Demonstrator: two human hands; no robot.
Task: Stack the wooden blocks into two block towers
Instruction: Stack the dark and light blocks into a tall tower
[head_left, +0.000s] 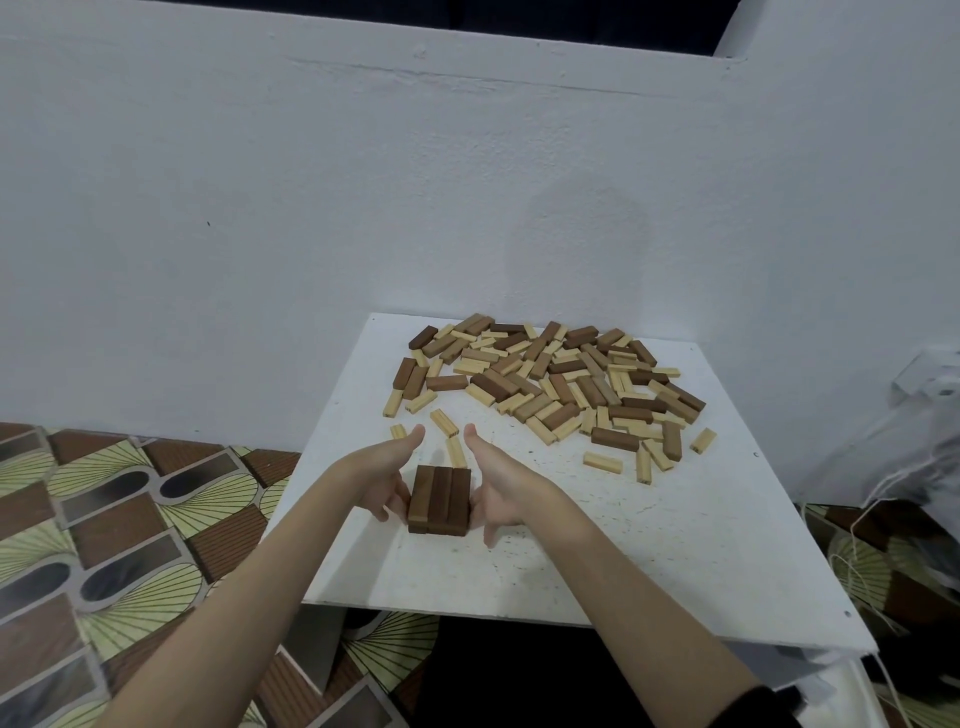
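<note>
On speckled white board (597, 545), flat-fingered left hand (382, 480) and right hand (501, 493) flanking smooth dark rectangular block stack (439, 500)

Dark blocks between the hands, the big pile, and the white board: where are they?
dark blocks (439, 499): head view, top of the middle block.
big pile (550, 379): head view, its middle.
white board (597, 561): head view, bare surface.

Bare forearms; perhaps a dark sleeve (748, 706)

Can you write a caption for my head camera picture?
Both hands square up dark blocks near the pile.
</note>
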